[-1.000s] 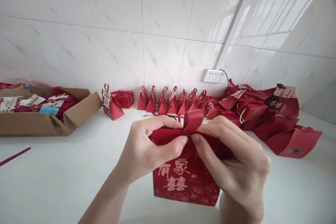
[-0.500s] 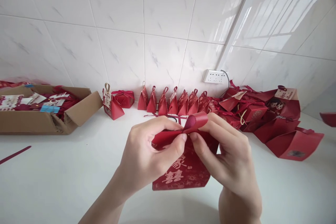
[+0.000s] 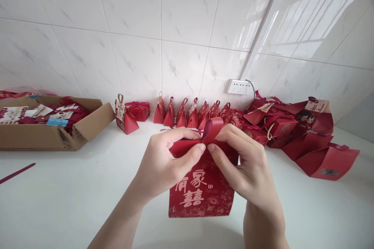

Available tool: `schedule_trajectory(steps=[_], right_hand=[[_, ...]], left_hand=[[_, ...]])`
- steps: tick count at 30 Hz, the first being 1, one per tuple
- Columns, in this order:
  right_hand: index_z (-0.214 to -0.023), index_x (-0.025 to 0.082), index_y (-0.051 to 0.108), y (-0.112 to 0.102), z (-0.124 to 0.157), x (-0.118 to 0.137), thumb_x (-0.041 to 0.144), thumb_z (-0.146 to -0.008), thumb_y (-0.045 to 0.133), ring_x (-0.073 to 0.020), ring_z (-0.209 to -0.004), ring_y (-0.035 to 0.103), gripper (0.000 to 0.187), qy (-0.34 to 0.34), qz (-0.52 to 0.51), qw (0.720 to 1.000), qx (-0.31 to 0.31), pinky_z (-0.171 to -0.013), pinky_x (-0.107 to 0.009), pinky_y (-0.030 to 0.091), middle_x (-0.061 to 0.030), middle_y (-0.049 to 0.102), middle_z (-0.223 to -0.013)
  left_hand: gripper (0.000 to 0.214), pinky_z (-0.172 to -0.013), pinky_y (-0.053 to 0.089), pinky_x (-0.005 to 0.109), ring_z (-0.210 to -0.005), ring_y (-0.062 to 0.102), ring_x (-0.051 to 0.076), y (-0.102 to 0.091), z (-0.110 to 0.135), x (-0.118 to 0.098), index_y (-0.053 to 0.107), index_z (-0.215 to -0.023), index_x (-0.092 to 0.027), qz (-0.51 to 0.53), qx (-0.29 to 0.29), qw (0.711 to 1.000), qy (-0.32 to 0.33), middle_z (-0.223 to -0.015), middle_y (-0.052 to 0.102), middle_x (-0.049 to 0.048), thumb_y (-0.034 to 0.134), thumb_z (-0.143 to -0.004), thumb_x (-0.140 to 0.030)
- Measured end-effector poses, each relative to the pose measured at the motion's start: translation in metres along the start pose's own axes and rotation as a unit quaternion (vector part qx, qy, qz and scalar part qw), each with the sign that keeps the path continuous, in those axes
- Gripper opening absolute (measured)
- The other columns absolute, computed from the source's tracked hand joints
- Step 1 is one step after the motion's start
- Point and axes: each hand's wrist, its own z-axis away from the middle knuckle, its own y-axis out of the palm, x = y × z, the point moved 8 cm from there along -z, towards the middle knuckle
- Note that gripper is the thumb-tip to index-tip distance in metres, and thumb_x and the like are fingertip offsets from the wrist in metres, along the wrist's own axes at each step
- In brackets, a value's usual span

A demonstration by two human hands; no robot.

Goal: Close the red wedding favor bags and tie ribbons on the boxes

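A red gift box (image 3: 201,196) with pale Chinese characters on its face hangs upright between my hands, above the white table. My left hand (image 3: 172,163) pinches its top edge from the left, thumb in front and fingers behind. My right hand (image 3: 242,159) grips the same edge from the right, its thumb tip close to the left one. Between the two sets of fingertips a dark red ribbon loop (image 3: 212,128) stands up from the top. The base of the loop is hidden by my thumbs and fingers.
An open cardboard box (image 3: 37,136) of red items stands at the left. Several peaked red boxes (image 3: 181,118) line the tiled wall. A heap of red boxes (image 3: 283,124) lies at the right, below a power socket (image 3: 240,86). A ribbon strip (image 3: 17,173) lies at left.
The ribbon loop has turned more upright. The gift box has tilted so its printed face shows more fully. My right hand has shifted slightly left.
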Motion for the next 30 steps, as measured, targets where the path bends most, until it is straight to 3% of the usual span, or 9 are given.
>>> schedule_trajectory(steps=[6,11,13,18,23,27,30], right_hand=[[-0.079,0.018,0.056,0.000,-0.001,0.000,0.012,-0.088,0.050,-0.0115,-0.061,0.047,0.013,-0.001,-0.003,1.000,0.000,-0.055,-0.026,0.037,-0.0008,0.051,-0.073],[-0.081,0.018,0.057,0.007,0.000,-0.008,0.013,-0.089,0.050,-0.0107,-0.059,0.044,0.012,0.022,0.008,0.999,0.026,-0.054,-0.025,0.036,0.0003,0.048,-0.072],[-0.081,0.018,0.058,0.011,0.000,-0.009,0.014,-0.089,0.049,-0.0107,-0.058,0.044,0.012,0.031,0.009,0.999,0.044,-0.054,-0.025,0.036,0.0002,0.048,-0.072],[-0.080,0.017,0.057,0.027,0.000,-0.006,0.013,-0.090,0.047,-0.0127,-0.065,0.046,0.014,0.020,-0.004,0.992,0.121,-0.059,-0.026,0.036,-0.0007,0.051,-0.071],[-0.074,0.017,0.052,0.030,-0.001,-0.012,0.017,-0.089,0.048,-0.0115,-0.065,0.046,0.016,0.048,-0.009,0.986,0.163,-0.060,-0.026,0.036,0.0002,0.051,-0.071],[-0.073,0.018,0.053,0.029,-0.002,-0.026,0.018,-0.088,0.049,-0.0105,-0.061,0.044,0.015,0.092,-0.032,0.979,0.180,-0.057,-0.026,0.034,0.0019,0.051,-0.068],[-0.073,0.018,0.057,0.031,-0.004,-0.046,0.022,-0.086,0.053,-0.0098,-0.058,0.044,0.014,0.144,-0.109,0.967,0.180,-0.053,-0.024,0.032,0.0029,0.052,-0.066]], left_hand=[[0.008,-0.060,0.050,0.016,-0.062,0.060,0.008,-0.001,0.002,-0.013,0.062,-0.073,-0.018,-0.010,-0.018,0.996,0.091,-0.070,0.067,-0.0044,0.059,-0.079,-0.013],[0.012,-0.070,0.051,0.020,-0.077,0.065,0.013,0.003,-0.001,0.007,0.067,-0.089,-0.020,-0.065,0.048,0.997,0.000,-0.087,0.071,-0.0011,0.060,-0.082,-0.028],[0.017,-0.069,0.051,0.021,-0.081,0.065,0.014,0.000,-0.001,0.010,0.067,-0.093,-0.021,-0.062,0.045,0.997,-0.020,-0.089,0.070,-0.0004,0.060,-0.084,-0.034],[0.027,-0.049,0.041,0.017,-0.059,0.056,0.010,-0.003,-0.004,0.020,0.064,-0.072,-0.019,-0.012,0.041,0.997,-0.060,-0.066,0.063,-0.0029,0.056,-0.087,-0.040],[0.032,-0.047,0.036,0.018,-0.054,0.047,0.008,0.001,-0.007,0.028,0.062,-0.065,-0.018,0.014,0.058,0.994,-0.092,-0.059,0.056,-0.0038,0.058,-0.085,-0.042],[0.033,-0.042,0.030,0.020,-0.048,0.042,0.008,0.003,-0.007,0.029,0.062,-0.064,-0.018,0.006,0.033,0.995,-0.091,-0.053,0.050,-0.0040,0.059,-0.084,-0.044],[0.033,-0.048,0.039,0.021,-0.058,0.055,0.012,-0.001,-0.007,0.031,0.066,-0.074,-0.018,0.042,-0.011,0.995,-0.091,-0.063,0.061,-0.0005,0.057,-0.084,-0.048]])
